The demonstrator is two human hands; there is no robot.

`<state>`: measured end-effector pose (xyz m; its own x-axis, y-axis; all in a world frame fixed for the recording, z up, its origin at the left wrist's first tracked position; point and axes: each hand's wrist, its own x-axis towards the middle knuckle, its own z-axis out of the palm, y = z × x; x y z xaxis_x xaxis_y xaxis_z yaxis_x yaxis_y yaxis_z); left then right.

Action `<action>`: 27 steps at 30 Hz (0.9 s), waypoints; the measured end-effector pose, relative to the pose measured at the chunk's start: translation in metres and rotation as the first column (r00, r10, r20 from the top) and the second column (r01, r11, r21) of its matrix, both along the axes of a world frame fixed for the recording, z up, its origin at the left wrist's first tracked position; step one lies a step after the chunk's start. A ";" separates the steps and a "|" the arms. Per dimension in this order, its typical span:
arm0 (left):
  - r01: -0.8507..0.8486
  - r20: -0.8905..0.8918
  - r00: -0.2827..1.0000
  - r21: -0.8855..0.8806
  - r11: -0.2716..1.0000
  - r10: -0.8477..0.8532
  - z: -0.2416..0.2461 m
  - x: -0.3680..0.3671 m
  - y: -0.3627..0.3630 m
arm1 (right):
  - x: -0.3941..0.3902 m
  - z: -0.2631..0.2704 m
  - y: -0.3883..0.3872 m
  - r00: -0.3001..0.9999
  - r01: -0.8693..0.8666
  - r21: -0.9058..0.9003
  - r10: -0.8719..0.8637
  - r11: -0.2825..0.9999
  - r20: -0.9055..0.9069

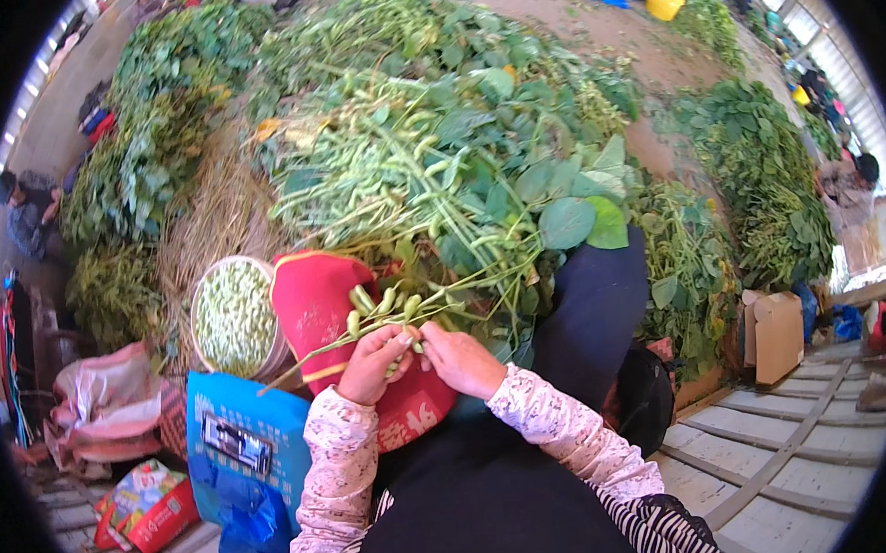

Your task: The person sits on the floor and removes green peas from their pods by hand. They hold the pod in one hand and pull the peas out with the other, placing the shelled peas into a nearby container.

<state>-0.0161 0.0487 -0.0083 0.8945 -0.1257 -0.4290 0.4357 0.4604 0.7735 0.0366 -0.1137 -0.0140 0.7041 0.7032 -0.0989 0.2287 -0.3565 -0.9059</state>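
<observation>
My left hand (373,369) and my right hand (464,364) meet over a red cloth (317,305) on my lap. Pinched between their fingertips is a small green bean pod (416,346). A few green beans (393,368) show inside the curled fingers of my left hand. Right behind the hands lies a bean stem (319,351) with several plump pods (384,302) on it. To the left stands a round tub (276,353) filled with shelled green beans (235,317). Ahead of my knees spreads a large heap of leafy bean plants (407,166).
A blue bag (300,419) with a phone-like device (237,442) on it stands left of my arm, beside a red printed package (151,509). More plant piles (761,177) lie at right. A cardboard box (777,338) stands near the slatted floor (782,439). A person (28,215) sits at far left.
</observation>
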 end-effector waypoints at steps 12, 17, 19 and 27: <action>-0.289 -0.101 0.954 -0.051 0.956 0.283 -0.023 -0.031 -0.034 | -0.005 0.002 -0.008 0.998 0.033 -0.203 -0.022 0.979 0.057; -0.335 -0.187 0.933 -0.149 0.930 0.306 -0.032 -0.030 -0.035 | 0.021 0.036 0.017 0.953 0.182 -0.114 -0.146 0.977 0.266; -0.343 -0.212 0.928 -0.166 0.925 0.306 -0.040 -0.032 -0.034 | 0.031 0.035 0.033 0.950 0.201 -0.216 -0.136 0.955 0.281; -0.356 -0.220 0.925 -0.213 0.910 0.311 -0.042 -0.036 -0.037 | 0.042 -0.006 0.060 1.000 0.003 -0.214 -0.003 0.977 -0.002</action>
<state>-0.0516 0.0117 -0.0500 0.8147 0.0455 -0.5781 0.3424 0.7668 0.5429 0.0788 -0.0532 -0.0205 0.7056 0.6637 -0.2482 0.2255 -0.5424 -0.8093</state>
